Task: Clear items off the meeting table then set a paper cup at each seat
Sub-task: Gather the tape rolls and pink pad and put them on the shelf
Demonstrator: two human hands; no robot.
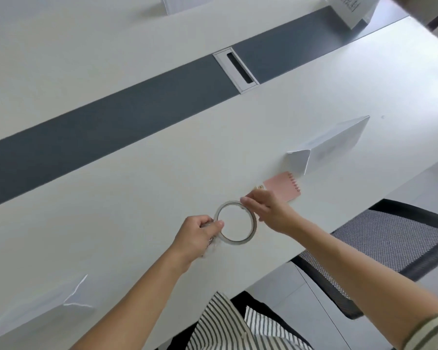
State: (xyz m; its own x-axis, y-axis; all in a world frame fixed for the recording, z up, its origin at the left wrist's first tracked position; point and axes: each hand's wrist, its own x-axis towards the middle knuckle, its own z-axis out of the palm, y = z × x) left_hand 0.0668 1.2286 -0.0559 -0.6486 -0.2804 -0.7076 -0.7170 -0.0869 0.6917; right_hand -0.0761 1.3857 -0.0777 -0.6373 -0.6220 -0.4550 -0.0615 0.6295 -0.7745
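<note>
A thin roll of clear tape is held just above the white meeting table near its front edge. My left hand pinches the ring's left side and also holds some crumpled clear material. My right hand grips the ring's upper right side. A small pink spiral notepad lies flat just beyond my right hand, with a small object partly hidden at its left corner. No paper cup is in view.
A folded white paper name tent stands behind the notepad; another sits at the near left, two more at the far side. A dark strip with a cable slot runs along the table's middle. A mesh office chair stands on the right.
</note>
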